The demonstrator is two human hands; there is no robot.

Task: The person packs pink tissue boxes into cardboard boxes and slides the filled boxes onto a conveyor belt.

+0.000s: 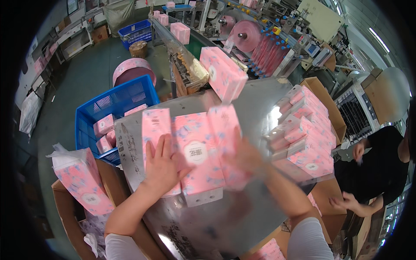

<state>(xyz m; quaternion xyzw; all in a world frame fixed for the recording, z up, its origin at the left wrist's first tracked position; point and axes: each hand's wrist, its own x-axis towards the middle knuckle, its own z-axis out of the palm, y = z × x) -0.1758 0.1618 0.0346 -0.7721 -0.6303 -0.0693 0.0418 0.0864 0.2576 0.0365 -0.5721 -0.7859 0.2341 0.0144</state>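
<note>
Three pink floral tissue packs lie side by side on the metal table. Fingers stretched, my left hand rests flat on the left pack. The middle pack faces up with a round white label, a pale strip with holes along its near end. My right hand, smeared by motion, is at the outer side of the right pack; its fingers cannot be made out. Beyond them, a larger pink pack stands tilted at the table's far edge, by the conveyor end.
Stacked pink packs fill the table's right side. A blue crate holding packs stands left, near an open cardboard box with a large pack. A co-worker in black is at the right. Behind runs a machine with pink film rolls.
</note>
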